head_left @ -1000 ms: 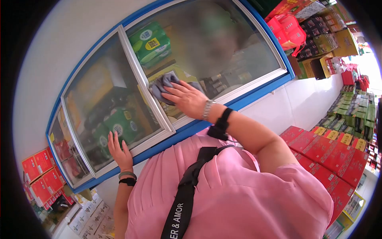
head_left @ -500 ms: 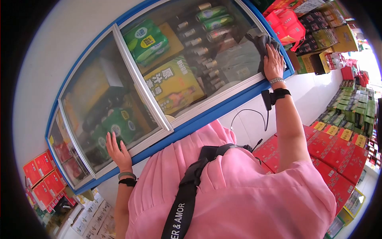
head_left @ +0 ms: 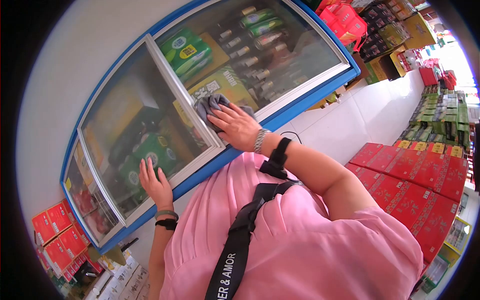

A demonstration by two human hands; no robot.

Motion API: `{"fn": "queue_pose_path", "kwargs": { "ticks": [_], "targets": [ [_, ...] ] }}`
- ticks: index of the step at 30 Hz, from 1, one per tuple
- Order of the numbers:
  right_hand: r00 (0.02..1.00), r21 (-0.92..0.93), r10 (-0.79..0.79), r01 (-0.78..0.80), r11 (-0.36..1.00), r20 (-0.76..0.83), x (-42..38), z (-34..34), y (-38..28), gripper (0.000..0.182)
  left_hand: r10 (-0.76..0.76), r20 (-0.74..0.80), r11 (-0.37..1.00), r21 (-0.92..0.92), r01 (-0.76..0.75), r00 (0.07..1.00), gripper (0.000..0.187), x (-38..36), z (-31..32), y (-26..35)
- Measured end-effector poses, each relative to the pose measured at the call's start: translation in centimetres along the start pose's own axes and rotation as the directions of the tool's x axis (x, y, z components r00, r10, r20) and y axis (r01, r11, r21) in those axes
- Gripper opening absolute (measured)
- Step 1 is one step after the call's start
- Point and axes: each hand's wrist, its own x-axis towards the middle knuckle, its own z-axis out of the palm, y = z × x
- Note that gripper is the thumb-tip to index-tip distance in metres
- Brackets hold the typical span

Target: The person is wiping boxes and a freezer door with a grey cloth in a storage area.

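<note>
A chest freezer with a blue frame [head_left: 305,102] and sliding glass lids [head_left: 295,45] fills the upper part of the view. My right hand [head_left: 235,125] presses a grey cloth [head_left: 212,104] flat on the glass, beside the white middle rail [head_left: 180,90]. My left hand [head_left: 156,184] rests flat, fingers apart, on the left glass lid near its front edge. Through the glass I see green packs [head_left: 187,50], a yellow carton [head_left: 225,85] and several bottles [head_left: 255,30].
Red boxes [head_left: 420,185] are stacked on the floor to the right, with green crates [head_left: 440,120] behind them. More red boxes [head_left: 57,232] lie at the lower left. Red bags and cartons [head_left: 350,22] stand past the freezer's far end. White floor tiles [head_left: 350,125] run alongside.
My right hand swept the cloth out to the far right end of the glass, then back to the middle rail. My left hand stayed pressed on the left lid.
</note>
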Motion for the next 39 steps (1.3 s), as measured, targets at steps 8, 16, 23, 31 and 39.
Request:
{"fn": "queue_pose_path", "kwargs": {
  "ticks": [8, 16, 23, 31, 39],
  "targets": [
    [0.991, -0.063, 0.074, -0.082, 0.995, -0.115, -2.6, 0.1, -3.7, 0.056, 0.028, -0.081, 1.000, -0.010, -0.029, 0.996, 0.044, -0.6, 0.7, -0.9],
    [0.994, -0.040, -0.012, 0.008, 0.999, -0.109, -7.6, -2.2, -5.1, 0.051, 0.000, -0.087, 0.999, -0.042, -0.004, 0.996, 0.044, -1.1, 1.2, -1.5],
    [0.985, -0.257, -0.047, 0.003, 0.966, -0.167, -10.5, -3.0, -0.7, 0.059, 0.031, -0.098, 0.998, -0.059, -0.037, 0.995, 0.044, -1.0, 1.2, -1.7],
    [0.908, -0.322, 0.297, -0.387, 0.864, -0.295, -15.0, -9.5, 12.0, 0.064, 0.021, -0.082, 0.998, -0.058, -0.026, 0.996, 0.044, -0.7, 0.8, -0.9],
    [0.848, -0.339, 0.391, -0.508, 0.792, -0.357, -18.3, -17.3, 25.3, 0.062, -0.096, -0.081, 0.992, 0.080, 0.103, 0.992, 0.046, -0.1, 1.7, 1.9]
  ]
}}
